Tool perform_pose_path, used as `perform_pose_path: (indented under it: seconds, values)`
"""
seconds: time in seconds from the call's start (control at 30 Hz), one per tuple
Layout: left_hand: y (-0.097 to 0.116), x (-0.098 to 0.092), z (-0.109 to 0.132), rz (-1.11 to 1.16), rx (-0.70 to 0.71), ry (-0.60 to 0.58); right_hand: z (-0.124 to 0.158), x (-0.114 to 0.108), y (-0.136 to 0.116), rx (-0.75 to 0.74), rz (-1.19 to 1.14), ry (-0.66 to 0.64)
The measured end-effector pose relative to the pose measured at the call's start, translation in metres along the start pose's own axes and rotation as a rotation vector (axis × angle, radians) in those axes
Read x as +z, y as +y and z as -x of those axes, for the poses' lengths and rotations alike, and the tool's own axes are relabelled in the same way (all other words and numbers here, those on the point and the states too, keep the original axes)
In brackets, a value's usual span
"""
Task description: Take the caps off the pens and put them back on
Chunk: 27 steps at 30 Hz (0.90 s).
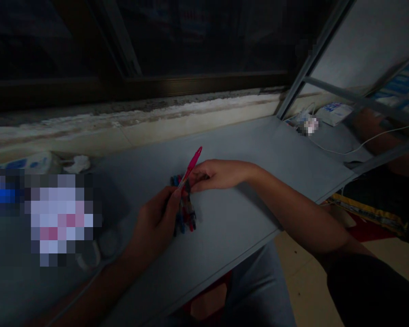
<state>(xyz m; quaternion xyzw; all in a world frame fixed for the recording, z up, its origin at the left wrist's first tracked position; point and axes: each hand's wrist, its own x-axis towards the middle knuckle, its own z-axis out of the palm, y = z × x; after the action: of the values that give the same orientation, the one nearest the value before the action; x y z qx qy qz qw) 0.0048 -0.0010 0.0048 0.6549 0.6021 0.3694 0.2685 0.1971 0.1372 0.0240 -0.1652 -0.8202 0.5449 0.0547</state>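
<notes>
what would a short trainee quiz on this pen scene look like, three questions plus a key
1. Multiple choice: the clear end of the pink-topped pen is held on which side? (a) left (b) right
2. True or false: the other pens stand upright in a cup.
3. Fill in: the pen's pink end points toward the dark ____ beyond the desk.

Key: 1. a, in the left grip; 2. false, the other pens lie side by side on the desk; 3. window.

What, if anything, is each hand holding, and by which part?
The left hand holds the pink pen by its clear end. The right hand is at the other pens; any grip cannot be told.
</notes>
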Motion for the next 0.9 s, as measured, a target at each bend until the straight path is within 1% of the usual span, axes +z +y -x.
perform_pose_path:
  seconds: [0.07, 0.13, 0.17, 0.27, 0.3, 0.37, 0.47, 0.63, 0.73, 0.8, 0.9]
  values:
    - [0.001, 0.000, 0.000, 0.007, -0.001, -0.008, 0.002, -0.006, 0.000, -0.002, -0.047, -0.025]
    - [0.001, 0.000, 0.000, 0.014, 0.007, -0.013, 0.003, -0.011, 0.000, 0.041, -0.090, -0.002]
    - [0.001, 0.000, 0.000, 0.015, 0.010, -0.016, 0.003, -0.013, 0.001, 0.073, -0.107, 0.042]
    - [0.001, 0.000, 0.000, 0.015, 0.013, -0.022, 0.001, -0.014, 0.002, 0.119, -0.119, 0.256]
    - [0.001, 0.000, 0.000, 0.011, 0.012, -0.024, 0.000, -0.013, 0.002, 0.103, -0.114, 0.311]
    - [0.001, 0.000, 0.000, -0.001, 0.012, -0.026, -0.002, -0.010, 0.000, 0.047, -0.123, 0.367]
    - [0.002, 0.000, 0.000, -0.027, 0.025, -0.011, -0.001, -0.008, -0.003, -0.028, -0.192, 0.361]
    - [0.002, -0.001, -0.001, -0.044, 0.012, 0.000, 0.003, -0.015, -0.003, -0.097, -0.266, 0.288]
    - [0.000, -0.002, -0.002, -0.025, 0.006, 0.004, 0.005, -0.018, -0.004, -0.143, -0.308, 0.306]
    - [0.000, -0.001, -0.003, -0.028, 0.009, 0.021, 0.006, -0.017, -0.005, -0.119, -0.288, 0.328]
    - [0.001, -0.001, -0.003, -0.043, 0.005, 0.028, 0.006, -0.016, -0.006, -0.015, -0.195, 0.377]
